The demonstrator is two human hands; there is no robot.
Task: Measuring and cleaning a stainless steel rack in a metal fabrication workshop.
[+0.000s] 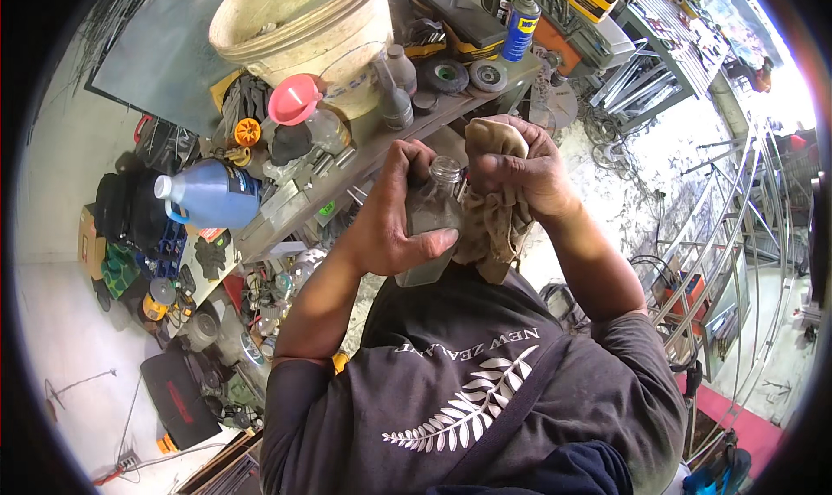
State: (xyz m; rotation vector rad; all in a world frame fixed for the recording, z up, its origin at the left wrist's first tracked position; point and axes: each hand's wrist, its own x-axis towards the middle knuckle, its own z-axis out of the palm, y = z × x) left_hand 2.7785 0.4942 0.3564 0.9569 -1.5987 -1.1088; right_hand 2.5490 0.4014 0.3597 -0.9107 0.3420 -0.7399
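Gripping a clear glass bottle [431,222] in the left hand [390,226], right hand [520,170] clutching a tan rag [494,231] at its neck, cluttered table [381,148] beyond.

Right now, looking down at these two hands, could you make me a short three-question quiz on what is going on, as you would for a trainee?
1. True or false: the left hand grips a clear glass bottle.
2. What does the right hand hold against the bottle's mouth? A) a tan cloth B) a paintbrush C) a spanner
3. What colour is the funnel on the cluttered workbench, in front of the big cream bucket?

Key: 1 true. 2 A. 3 pink.
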